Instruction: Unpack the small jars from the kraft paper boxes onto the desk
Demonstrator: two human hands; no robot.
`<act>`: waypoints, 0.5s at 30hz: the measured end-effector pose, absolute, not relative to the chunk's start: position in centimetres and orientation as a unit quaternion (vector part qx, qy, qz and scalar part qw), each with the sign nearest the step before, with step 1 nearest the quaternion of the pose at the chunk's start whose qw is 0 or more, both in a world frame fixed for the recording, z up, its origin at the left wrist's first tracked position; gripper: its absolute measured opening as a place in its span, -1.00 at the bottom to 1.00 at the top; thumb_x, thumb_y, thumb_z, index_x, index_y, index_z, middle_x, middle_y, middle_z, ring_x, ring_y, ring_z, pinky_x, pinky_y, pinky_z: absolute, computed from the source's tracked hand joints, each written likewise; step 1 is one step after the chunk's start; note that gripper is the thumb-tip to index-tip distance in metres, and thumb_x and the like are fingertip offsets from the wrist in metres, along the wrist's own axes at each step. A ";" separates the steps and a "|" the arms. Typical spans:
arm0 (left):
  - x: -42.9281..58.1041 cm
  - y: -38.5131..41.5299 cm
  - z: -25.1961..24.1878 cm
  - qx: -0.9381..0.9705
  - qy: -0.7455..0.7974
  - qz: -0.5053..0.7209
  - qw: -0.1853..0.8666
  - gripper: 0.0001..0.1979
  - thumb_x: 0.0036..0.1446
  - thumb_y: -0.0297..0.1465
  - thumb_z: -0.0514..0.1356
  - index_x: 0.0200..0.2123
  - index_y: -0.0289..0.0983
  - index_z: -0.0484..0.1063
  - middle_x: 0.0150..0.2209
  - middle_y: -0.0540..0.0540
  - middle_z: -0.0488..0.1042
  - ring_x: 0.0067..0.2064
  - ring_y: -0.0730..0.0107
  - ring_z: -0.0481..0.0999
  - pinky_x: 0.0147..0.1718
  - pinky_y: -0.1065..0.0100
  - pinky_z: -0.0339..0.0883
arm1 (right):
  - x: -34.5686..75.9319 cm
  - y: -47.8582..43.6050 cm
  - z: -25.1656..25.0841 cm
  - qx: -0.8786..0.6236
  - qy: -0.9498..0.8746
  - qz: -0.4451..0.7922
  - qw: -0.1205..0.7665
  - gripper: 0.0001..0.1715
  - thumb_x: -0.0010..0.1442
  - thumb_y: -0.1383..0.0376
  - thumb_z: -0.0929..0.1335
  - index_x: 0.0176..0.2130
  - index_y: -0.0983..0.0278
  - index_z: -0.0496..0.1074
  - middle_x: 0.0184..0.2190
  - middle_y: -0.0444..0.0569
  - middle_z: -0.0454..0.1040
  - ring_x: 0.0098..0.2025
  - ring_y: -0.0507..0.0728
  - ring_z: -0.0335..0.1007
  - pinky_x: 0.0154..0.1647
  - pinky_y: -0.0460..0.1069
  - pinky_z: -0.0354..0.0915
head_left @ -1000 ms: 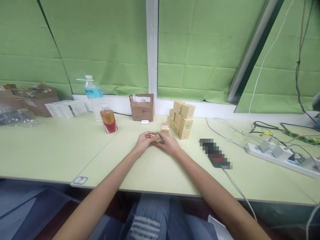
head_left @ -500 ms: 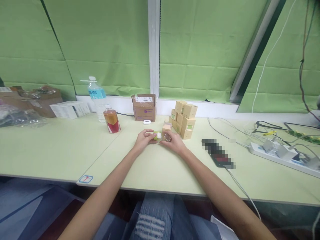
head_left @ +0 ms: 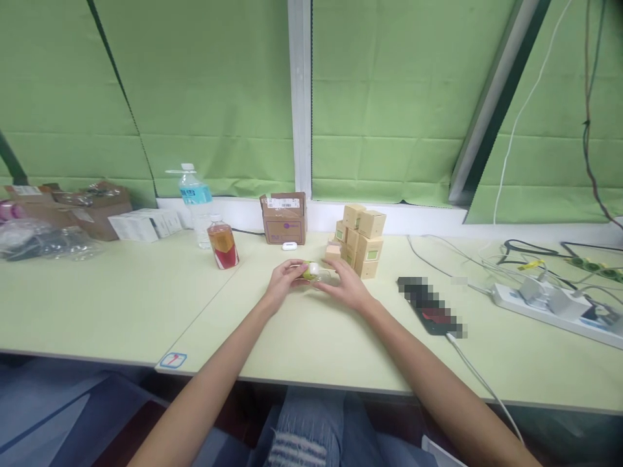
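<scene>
Both my hands meet at the middle of the pale green table (head_left: 121,305). My left hand (head_left: 282,283) pinches a small yellow-green and white item (head_left: 311,270) at its left end. At the item's right end my right hand (head_left: 346,285) grips a small clear part (head_left: 325,277). A single small tan box (head_left: 333,250) stands just behind my fingers. A stack of several small tan cube boxes (head_left: 363,239) rises to the right of it.
A juice bottle (head_left: 223,242), a water bottle (head_left: 195,202), a cardboard carton (head_left: 285,219) and a white earbud case (head_left: 289,246) stand behind. White boxes (head_left: 141,224) and bags lie far left. A blurred dark device (head_left: 431,306), cables and a power strip (head_left: 559,307) lie right.
My hands have come slightly apart: the yellow-green and white item now shows between them with a clear part at the right hand. The camera view has tilted a little upward.
</scene>
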State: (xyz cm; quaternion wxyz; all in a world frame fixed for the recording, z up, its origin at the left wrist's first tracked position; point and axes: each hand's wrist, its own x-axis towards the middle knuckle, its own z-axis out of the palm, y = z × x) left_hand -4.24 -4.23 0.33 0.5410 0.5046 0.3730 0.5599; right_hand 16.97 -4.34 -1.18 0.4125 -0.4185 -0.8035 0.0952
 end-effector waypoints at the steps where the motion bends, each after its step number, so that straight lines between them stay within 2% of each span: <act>1: -4.2 -4.4 0.4 0.509 0.367 0.557 0.545 -0.50 -0.09 -0.17 0.52 -0.16 -0.34 0.53 -0.26 -0.14 0.63 -0.25 0.30 0.64 -0.16 0.23 0.56 | 17.0 -4.3 -1.2 -0.396 -0.809 0.083 0.427 -0.21 0.19 -0.08 0.47 0.26 0.18 0.32 0.20 0.15 0.42 0.25 0.31 0.35 0.26 0.23 0.30; 4: -4.0 -4.7 0.3 0.521 0.355 0.548 0.550 -0.52 -0.12 -0.19 0.53 -0.20 -0.34 0.53 -0.28 -0.14 0.63 -0.25 0.28 0.63 -0.18 0.22 0.55 | 16.7 -4.2 -1.2 -0.344 -0.825 0.040 0.445 -0.21 0.19 -0.03 0.49 0.28 0.18 0.32 0.18 0.16 0.43 0.24 0.31 0.36 0.25 0.23 0.32; 7: -3.7 -4.7 0.1 0.537 0.354 0.543 0.540 -0.55 -0.14 -0.21 0.54 -0.27 -0.34 0.52 -0.33 -0.10 0.62 -0.31 0.35 0.60 -0.20 0.27 0.51 | 16.1 -4.2 -1.4 -0.330 -0.836 0.022 0.438 -0.29 0.23 0.01 0.48 0.26 0.20 0.37 0.09 0.17 0.50 0.14 0.32 0.43 0.17 0.25 0.37; 10: -3.7 -4.7 0.1 0.547 0.353 0.552 0.521 -0.57 -0.10 -0.16 0.52 -0.29 -0.34 0.53 -0.36 -0.08 0.60 -0.32 0.38 0.58 -0.22 0.32 0.49 | 15.6 -4.2 -1.4 -0.331 -0.825 0.055 0.454 -0.40 0.27 0.04 0.46 0.21 0.20 0.42 0.04 0.15 0.56 0.08 0.31 0.47 0.13 0.23 0.38; 12: -3.8 -4.7 0.4 0.549 0.351 0.559 0.512 -0.54 -0.03 -0.09 0.46 -0.24 -0.34 0.55 -0.30 -0.13 0.61 -0.29 0.34 0.60 -0.27 0.33 0.48 | 15.4 -4.2 -1.4 -0.336 -0.802 0.096 0.485 -0.43 0.27 0.06 0.45 0.19 0.21 0.44 0.05 0.13 0.56 0.07 0.28 0.48 0.09 0.18 0.39; 15: -4.1 -4.6 0.7 0.565 0.360 0.562 0.486 -0.52 0.03 -0.04 0.41 -0.20 -0.35 0.56 -0.23 -0.20 0.62 -0.35 0.38 0.55 -0.45 0.40 0.38 | 15.5 -4.0 -1.3 -0.355 -0.762 0.149 0.520 -0.43 0.23 0.09 0.48 0.16 0.25 0.45 0.04 0.13 0.57 -0.06 0.23 0.51 -0.11 0.08 0.43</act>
